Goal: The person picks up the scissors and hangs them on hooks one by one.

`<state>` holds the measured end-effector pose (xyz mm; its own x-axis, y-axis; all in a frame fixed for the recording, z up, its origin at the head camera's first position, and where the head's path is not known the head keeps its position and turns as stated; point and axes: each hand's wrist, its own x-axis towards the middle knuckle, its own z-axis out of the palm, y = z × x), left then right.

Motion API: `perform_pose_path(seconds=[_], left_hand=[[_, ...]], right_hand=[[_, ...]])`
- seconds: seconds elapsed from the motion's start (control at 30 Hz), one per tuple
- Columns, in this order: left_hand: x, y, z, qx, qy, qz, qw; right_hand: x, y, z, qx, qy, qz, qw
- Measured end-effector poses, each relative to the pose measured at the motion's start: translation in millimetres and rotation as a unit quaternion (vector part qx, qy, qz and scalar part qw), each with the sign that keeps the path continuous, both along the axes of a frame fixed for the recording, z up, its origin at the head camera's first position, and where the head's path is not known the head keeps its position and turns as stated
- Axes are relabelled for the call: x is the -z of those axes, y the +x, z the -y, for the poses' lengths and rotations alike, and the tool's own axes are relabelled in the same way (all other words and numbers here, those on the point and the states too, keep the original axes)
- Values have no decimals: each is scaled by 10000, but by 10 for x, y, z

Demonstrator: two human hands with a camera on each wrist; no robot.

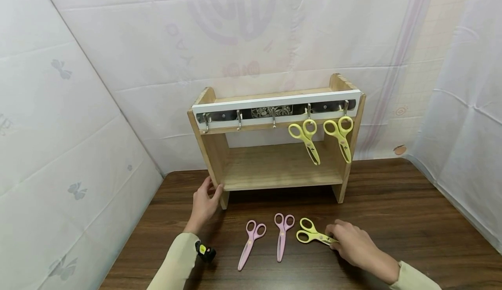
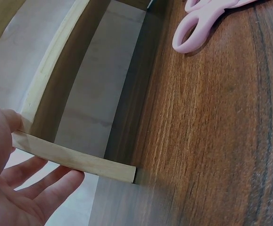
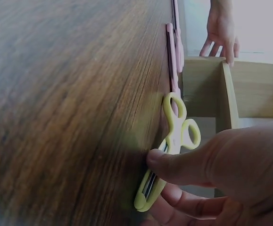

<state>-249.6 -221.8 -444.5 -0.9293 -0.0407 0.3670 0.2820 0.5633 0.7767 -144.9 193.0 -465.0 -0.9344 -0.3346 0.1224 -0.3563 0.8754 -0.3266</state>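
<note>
My right hand point(image 1: 354, 243) pinches a pair of yellow scissors point(image 3: 175, 127) by the blades, thumb on one face and fingers behind. The handle loops point left, close over the table in the head view. At the lower left of a small wooden shelf point(image 1: 282, 163), my left hand point(image 1: 205, 203) grips the side panel point(image 2: 75, 156), its thumb on the inner side and its fingers on the outer. Two other yellow scissors, one pair point(image 1: 306, 139) beside the other point(image 1: 340, 137), hang from the two right hooks. Two pink scissors, a left pair point(image 1: 249, 243) and a right pair point(image 1: 282, 237), lie on the table.
A white hook rail point(image 1: 274, 107) with several metal hooks runs across the shelf's top front; its three left hooks hold nothing. The dark wooden table point(image 1: 392, 211) ends at white patterned sheets point(image 1: 157, 76) behind and on both sides.
</note>
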Motion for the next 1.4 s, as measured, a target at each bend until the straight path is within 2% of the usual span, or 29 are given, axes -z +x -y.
perform_pose_path(seconds=[0.37,0.5,0.63,0.8,1.03,1.4], left_hand=[[-6,9,-6,-32,-33,-57,10000],[-12,8,-3,-29,-30,-55,10000],[-16,3,7,-12,-11,-50,10000],[-17,-5,9,-22,-4,-55,10000],[-6,-8,2,-6,-35,-114,9999],[20,-8,4,7,-14,-124,9999]], right_hand=[[12,-7,-11,0,-43,50,10000],[11,-16,-22,-165,-78,5,9998],[-35,-29,-44,-408,-42,-231,9989],[-171,-71,-64,-558,104,-658,9962],[-422,-134,-56,-529,351,-1185,9909],[-841,-194,-3,-736,204,-2176,9730]])
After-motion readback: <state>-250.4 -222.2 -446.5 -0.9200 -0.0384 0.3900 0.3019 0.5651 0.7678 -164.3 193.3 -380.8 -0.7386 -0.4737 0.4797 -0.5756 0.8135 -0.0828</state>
